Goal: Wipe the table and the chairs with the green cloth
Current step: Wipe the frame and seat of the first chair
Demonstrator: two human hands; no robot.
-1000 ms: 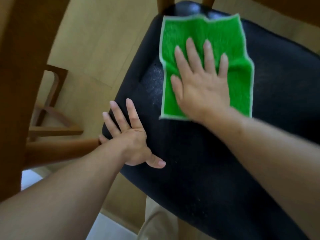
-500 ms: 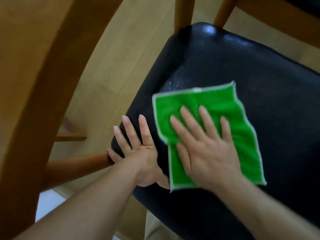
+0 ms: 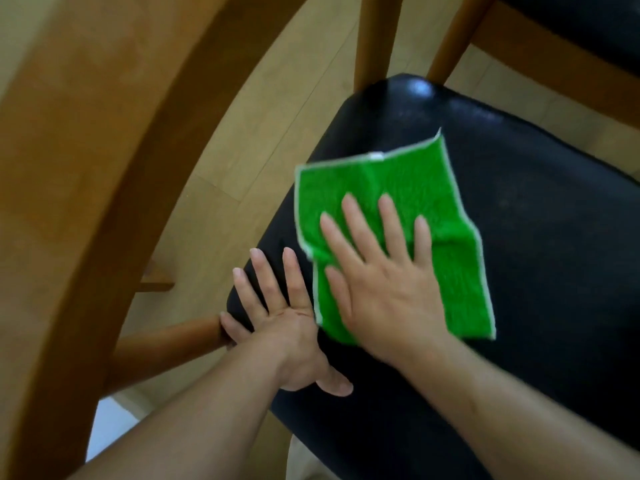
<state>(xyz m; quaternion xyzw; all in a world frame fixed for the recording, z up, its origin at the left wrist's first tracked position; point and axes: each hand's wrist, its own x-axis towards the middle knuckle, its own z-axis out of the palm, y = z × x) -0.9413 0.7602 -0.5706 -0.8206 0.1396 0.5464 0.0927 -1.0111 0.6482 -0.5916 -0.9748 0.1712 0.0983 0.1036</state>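
1. Two hands: the right hand (image 3: 384, 289) pressed flat on the cloth; the left hand (image 3: 277, 327) just beside it.
2. One green cloth (image 3: 415, 188) under the right palm.
3. Two black chair seats: one (image 3: 536, 271) beneath both hands; another (image 3: 588, 26) well beyond them.
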